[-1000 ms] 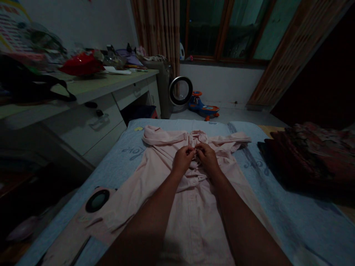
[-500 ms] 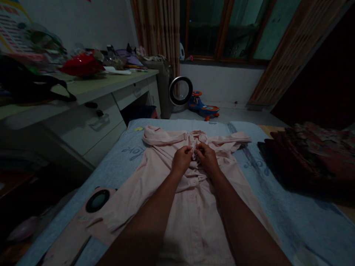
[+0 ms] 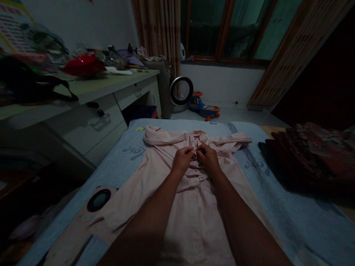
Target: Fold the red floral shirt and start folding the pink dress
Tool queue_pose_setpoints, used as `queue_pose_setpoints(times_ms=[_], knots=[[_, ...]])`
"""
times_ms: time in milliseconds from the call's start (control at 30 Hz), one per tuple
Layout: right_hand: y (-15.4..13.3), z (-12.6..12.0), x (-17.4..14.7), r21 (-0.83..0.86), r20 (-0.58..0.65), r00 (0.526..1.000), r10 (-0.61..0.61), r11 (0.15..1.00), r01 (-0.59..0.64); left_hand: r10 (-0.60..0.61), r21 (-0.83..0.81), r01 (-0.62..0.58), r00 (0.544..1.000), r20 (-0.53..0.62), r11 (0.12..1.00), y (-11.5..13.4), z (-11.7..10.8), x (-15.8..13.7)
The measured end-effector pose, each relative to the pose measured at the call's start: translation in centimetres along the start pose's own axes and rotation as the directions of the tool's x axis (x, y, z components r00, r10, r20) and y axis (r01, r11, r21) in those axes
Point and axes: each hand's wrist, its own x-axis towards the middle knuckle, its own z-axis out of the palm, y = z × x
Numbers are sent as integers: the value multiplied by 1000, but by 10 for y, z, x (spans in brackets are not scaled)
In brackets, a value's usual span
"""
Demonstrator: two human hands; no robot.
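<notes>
A pale pink button-up shirt [image 3: 155, 173] lies front side up on the bed, its collar toward the far end and its sleeves spread to both sides. My left hand [image 3: 183, 158] pinches the front edge of the shirt just below the collar. Close beside it, my right hand [image 3: 207, 157] pinches the facing edge, with the fingertips of both hands nearly touching. Cloth bunches up around them. Below the hands, a button [image 3: 193, 182] shows on the placket. Whether a button sits between the fingertips is hidden.
Under the shirt is a light blue bedsheet [image 3: 244, 173]. A stack of dark folded clothes [image 3: 313, 159] sits on the right. To the left stands a cluttered desk [image 3: 111, 90]; beyond the bed are a washing machine with its round door [image 3: 181, 91] open and a blue ride-on toy [image 3: 203, 108].
The fingertips of both hands have shifted slightly at the shirt front, and the cloth between them has moved a little. The shirt otherwise lies as before.
</notes>
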Motion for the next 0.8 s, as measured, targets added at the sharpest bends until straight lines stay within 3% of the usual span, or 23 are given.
queue_pose_setpoints(times_ms=[167, 333, 600, 800], knots=[[-4, -2, 0, 14, 10, 1000, 4, 1000, -5, -47, -67, 49, 999, 22, 997, 5, -1, -2], [-5, 0, 1, 22, 20, 1000, 17, 1000, -17, 8, 29, -8, 1000, 24, 1000, 4, -3, -1], [-5, 0, 0, 32, 49, 998, 30, 999, -32, 230, 301, -234, 972, 49, 924, 2, -9, 0], [-8, -2, -1, 41, 81, 997, 5, 999, -8, 396, 490, -388, 914, 93, 781, 4, -10, -3]])
